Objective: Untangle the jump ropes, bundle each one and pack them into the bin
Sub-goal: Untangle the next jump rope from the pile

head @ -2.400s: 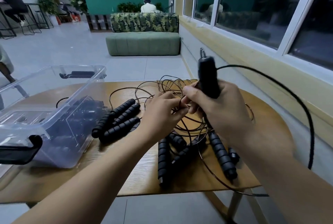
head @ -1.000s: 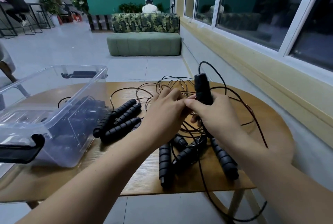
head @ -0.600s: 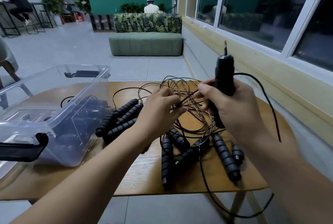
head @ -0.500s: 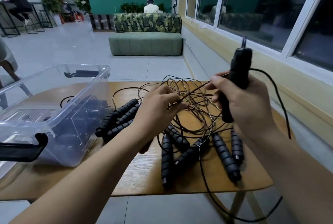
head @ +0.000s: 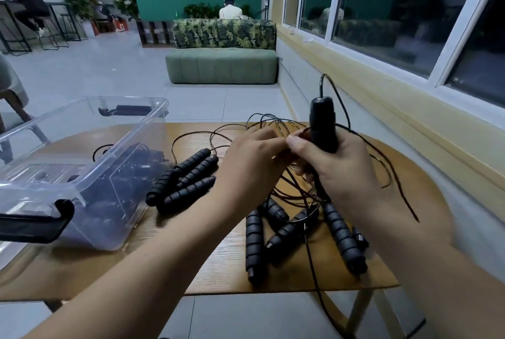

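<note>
Head view: right grip [head: 336,172] clasps an upright handle [head: 322,125]; left grip [head: 251,166], touching it, pinches cord [head: 287,192]. Loose handles [head: 254,240] lie below both on the counter [head: 218,270].

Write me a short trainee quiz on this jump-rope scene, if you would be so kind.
1. True or false: the right hand holds a handle upright.
2. Where is the bin? A: at the table's left end. B: at its right end. C: on the floor.
3. How many handles lie grouped right beside the bin?
Key: 1 true; 2 A; 3 three.
</note>
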`<state>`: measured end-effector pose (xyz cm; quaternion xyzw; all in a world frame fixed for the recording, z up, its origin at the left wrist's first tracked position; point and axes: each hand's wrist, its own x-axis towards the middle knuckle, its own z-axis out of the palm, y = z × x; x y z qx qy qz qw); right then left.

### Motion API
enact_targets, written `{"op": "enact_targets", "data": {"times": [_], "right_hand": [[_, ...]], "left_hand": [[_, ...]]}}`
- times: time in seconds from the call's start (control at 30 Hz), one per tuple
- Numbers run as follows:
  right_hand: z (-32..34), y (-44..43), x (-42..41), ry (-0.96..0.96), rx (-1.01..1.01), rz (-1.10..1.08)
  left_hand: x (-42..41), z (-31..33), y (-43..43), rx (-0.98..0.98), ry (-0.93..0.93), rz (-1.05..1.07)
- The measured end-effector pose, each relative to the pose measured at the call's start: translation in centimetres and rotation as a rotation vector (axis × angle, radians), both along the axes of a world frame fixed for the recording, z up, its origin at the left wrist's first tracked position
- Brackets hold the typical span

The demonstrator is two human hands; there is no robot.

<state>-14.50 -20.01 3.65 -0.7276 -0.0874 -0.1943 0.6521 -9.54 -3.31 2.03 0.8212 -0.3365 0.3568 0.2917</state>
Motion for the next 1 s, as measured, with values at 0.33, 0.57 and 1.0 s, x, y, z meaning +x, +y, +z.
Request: {"op": "enact_targets", "data": {"times": [0.33,0.57,1.0], "right_hand": [[0.7,0.6,-1.1,-0.047,-0.129,0.023],[3.2,-2.1,-1.4,-0.124,0.136,-0.084],[1.9,-0.7,-0.8,-0.067,-0.06,-0.007]], "left_hand": [[1.3,-2.4,0.1,-0.001,0.231,-0.063],[2.7,-1.8,1.9,-0.021,0.315,0.025],[1.0,-0.4,0.4,-0.062,0.084,0.061]]}}
